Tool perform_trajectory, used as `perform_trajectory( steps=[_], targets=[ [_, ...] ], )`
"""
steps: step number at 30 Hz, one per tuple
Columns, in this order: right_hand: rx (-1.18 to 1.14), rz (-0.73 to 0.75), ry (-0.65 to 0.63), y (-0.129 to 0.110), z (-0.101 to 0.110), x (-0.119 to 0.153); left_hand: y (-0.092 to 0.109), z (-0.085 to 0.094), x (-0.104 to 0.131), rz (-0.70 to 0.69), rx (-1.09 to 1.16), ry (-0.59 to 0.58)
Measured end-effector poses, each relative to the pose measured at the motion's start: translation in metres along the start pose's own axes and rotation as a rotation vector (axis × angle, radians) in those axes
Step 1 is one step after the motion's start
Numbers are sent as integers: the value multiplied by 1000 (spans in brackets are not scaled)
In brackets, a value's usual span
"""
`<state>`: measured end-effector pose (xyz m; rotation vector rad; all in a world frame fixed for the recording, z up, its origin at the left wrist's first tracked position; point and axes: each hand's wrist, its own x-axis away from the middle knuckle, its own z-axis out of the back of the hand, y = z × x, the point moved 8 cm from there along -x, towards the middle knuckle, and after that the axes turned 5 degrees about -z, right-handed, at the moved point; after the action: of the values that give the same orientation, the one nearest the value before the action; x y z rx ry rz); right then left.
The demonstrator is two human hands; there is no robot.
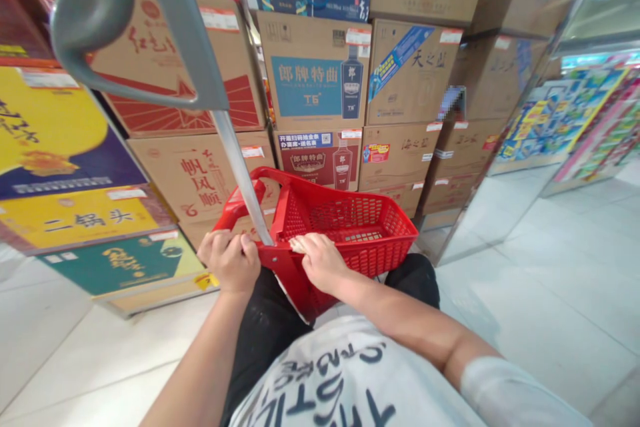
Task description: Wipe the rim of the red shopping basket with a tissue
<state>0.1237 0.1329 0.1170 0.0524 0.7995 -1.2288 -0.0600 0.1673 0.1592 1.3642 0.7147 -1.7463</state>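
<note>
A red plastic shopping basket (350,213) with perforated sides stands in front of my body, between my knees. Its metal pole rises to a large grey handle (193,33) at the upper left. My left hand (233,260) is closed around the basket's red rim, left of the pole's foot. On the near rim, right of the pole, rests my right hand (320,257), its fingers wrapped round a pale crumpled cloth (300,244). Inside the basket, the visible part of the bottom shows only its grid.
Stacked cartons (315,73) form a wall directly beyond the basket. Yellow and green boxes (125,263) reach down near the floor at the left. A mirrored panel (500,193) stands at the right, beside pale floor tiles (565,307).
</note>
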Motion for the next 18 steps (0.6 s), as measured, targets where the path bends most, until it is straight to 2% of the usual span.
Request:
perform_trajectory(
  steps=[2, 4, 9, 12, 13, 15, 16, 18],
  targets=[
    [-23, 99, -1, -17, 0, -2, 0, 0, 1, -12, 1, -10],
    [-25, 135, -17, -22, -1, -3, 1, 0, 0, -31, -1, -25],
    [23, -67, -62, 2, -3, -7, 5, 4, -5, -42, -7, -32],
    [8, -26, -56, -1, -3, -8, 13, 17, -2, 1, -79, 59],
    [-2, 26, -56, -3, -3, -8, 22, 23, 0, -42, -94, 111],
    [-4, 131, -58, -3, -4, -4, 52, 25, 8, -262, -62, 127],
    [4, 170, -61, 1, -5, -2, 70, 20, 14, -403, -22, 58],
    [35, 197, -56, 13, -7, 2, 99, -3, 26, -578, 33, -204]
  ],
)
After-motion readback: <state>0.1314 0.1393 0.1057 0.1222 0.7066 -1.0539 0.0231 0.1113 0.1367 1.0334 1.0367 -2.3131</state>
